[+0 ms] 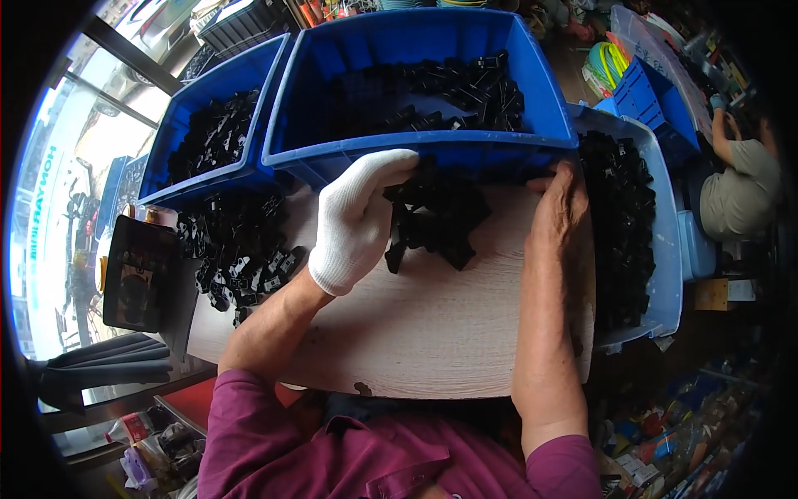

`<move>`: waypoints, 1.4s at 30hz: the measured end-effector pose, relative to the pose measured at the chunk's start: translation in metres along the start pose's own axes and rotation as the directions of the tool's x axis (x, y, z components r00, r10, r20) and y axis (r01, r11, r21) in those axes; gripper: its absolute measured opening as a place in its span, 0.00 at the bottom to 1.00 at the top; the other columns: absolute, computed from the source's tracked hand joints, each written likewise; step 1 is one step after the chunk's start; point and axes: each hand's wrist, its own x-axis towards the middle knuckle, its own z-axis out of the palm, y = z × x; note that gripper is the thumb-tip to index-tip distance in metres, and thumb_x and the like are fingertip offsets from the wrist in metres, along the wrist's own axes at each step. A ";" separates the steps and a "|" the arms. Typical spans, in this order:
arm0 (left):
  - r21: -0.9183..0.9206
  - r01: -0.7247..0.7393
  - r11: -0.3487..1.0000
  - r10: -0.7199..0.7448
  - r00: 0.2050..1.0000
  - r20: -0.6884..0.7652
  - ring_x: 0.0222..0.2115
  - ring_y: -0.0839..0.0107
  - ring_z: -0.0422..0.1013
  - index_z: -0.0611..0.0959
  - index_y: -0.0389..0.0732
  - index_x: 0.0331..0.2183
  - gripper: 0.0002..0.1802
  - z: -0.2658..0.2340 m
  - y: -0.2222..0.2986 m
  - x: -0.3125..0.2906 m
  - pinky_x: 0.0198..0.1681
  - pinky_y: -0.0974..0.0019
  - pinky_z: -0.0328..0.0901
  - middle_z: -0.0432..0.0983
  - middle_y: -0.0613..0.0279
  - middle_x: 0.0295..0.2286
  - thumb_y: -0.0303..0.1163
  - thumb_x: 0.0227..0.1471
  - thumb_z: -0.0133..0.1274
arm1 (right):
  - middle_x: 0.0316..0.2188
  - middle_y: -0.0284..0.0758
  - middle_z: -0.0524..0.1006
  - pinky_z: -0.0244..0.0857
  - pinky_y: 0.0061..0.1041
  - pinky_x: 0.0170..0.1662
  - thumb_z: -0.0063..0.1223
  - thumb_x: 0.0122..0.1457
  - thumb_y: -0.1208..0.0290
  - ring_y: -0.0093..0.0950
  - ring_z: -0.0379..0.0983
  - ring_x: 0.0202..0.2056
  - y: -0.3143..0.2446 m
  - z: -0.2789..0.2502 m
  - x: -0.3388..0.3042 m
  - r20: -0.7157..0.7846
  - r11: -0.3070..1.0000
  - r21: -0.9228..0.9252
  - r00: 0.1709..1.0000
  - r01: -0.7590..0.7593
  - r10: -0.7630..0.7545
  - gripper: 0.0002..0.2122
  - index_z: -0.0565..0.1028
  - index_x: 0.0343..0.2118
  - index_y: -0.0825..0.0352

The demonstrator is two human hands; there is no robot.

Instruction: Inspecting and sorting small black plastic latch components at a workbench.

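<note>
A small heap of black plastic parts (440, 216) lies on the pale wooden board between my hands, under the front wall of the large blue bin (416, 148). My left hand (353, 220), in a white knitted glove, stands at the heap's left side. Its upper fingers stretch rightward over the edge of the parts, and the lower fingers are out of sight. Bare, my right hand (565, 195) rests near the bin's front right corner. Its fingers are apart and point inward, with the tips partly in shadow. Neither hand visibly grips a part.
A smaller blue bin (170, 187) of black parts stands at the left, with loose parts (241, 249) spilled below it. Close to my right forearm is a translucent tub (662, 274) of similar parts. A person (740, 191) crouches at far right. The board (399, 341) reaches toward my body.
</note>
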 end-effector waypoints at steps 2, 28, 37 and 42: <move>0.082 -0.076 0.994 0.073 0.997 0.036 0.37 0.60 0.81 0.83 0.34 0.43 0.24 -0.005 -0.002 0.006 0.42 0.65 0.75 0.82 0.50 0.39 0.06 0.48 0.43 | 0.20 0.36 0.77 0.66 0.27 0.33 0.44 0.66 0.51 0.25 0.73 0.23 0.005 0.002 0.002 -0.016 1.000 0.009 1.000 -0.003 0.003 0.23 0.79 0.40 0.70; 0.107 -0.166 0.980 0.176 0.981 -0.087 0.36 0.64 0.80 0.83 0.34 0.40 0.22 -0.008 -0.009 0.004 0.41 0.67 0.76 0.80 0.50 0.42 0.05 0.49 0.43 | 0.18 0.36 0.76 0.67 0.31 0.36 0.43 0.66 0.52 0.27 0.75 0.25 0.004 -0.003 0.003 0.009 0.998 -0.054 1.000 -0.023 0.024 0.22 0.80 0.39 0.69; 0.122 -0.117 0.986 0.131 0.985 -0.115 0.35 0.69 0.80 0.83 0.35 0.42 0.20 -0.012 -0.006 0.007 0.39 0.70 0.76 0.81 0.53 0.40 0.08 0.52 0.44 | 0.30 0.34 0.78 0.67 0.26 0.37 0.47 0.67 0.56 0.24 0.72 0.26 0.002 0.001 -0.001 0.025 0.991 0.118 0.998 -0.056 0.053 0.19 0.77 0.44 0.71; -0.040 0.042 0.998 -0.047 0.992 -0.121 0.39 0.71 0.78 0.82 0.35 0.44 0.22 -0.013 -0.001 0.006 0.43 0.70 0.74 0.80 0.55 0.41 0.08 0.52 0.42 | 0.26 0.35 0.77 0.66 0.26 0.37 0.47 0.66 0.56 0.24 0.72 0.27 -0.006 0.000 -0.002 0.027 0.991 0.074 0.993 -0.115 0.114 0.19 0.78 0.43 0.70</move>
